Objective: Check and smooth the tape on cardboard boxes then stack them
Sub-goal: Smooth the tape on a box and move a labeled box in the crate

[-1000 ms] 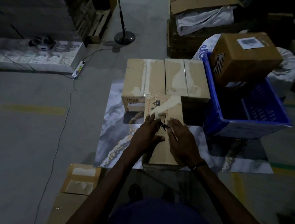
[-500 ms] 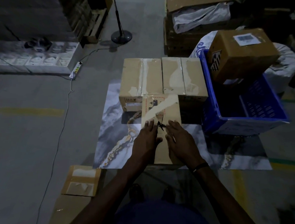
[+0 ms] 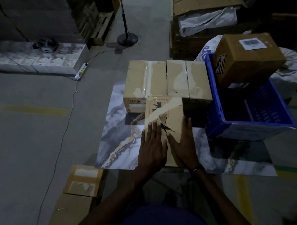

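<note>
Hands lie flat, fingers straight, holding nothing: left hand (image 3: 152, 146) and right hand (image 3: 183, 144) press the taped brown cardboard box (image 3: 171, 116). At 12 o'clock two taped cartons (image 3: 166, 77) abut it; at 2, a blue plastic crate (image 3: 256, 115).

A blue crate (image 3: 218, 101) sits right; a fan stand (image 3: 127, 38) and power strip (image 3: 81, 71) stand behind.

Single head view; looks forward-down from above; box (image 3: 163, 123) near, centre frame.

Warehouse – concrete floor (image 3: 32, 141), wooden pallets (image 3: 100, 28), cardboard boxes (image 3: 168, 77) – dim
</note>
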{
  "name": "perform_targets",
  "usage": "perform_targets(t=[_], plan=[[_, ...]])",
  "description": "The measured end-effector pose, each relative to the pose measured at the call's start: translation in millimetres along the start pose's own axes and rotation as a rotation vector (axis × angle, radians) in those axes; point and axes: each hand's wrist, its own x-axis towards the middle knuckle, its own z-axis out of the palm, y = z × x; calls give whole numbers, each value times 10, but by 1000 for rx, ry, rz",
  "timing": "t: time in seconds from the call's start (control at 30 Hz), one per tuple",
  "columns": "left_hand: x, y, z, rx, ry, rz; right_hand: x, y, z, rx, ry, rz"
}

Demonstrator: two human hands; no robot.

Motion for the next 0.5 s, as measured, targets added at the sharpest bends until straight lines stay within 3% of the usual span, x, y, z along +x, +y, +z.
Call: perform_targets(t=[0.07, 0.17, 0.5], plan=[[3, -2, 12, 6, -7, -24, 24, -27, -57, 199, -36, 130], [12, -8, 21, 12, -40, -29, 38, -38, -114, 317, -75, 132], [-65, 93, 45, -118, -28, -87, 13, -58, -266, 284, -58, 15]])
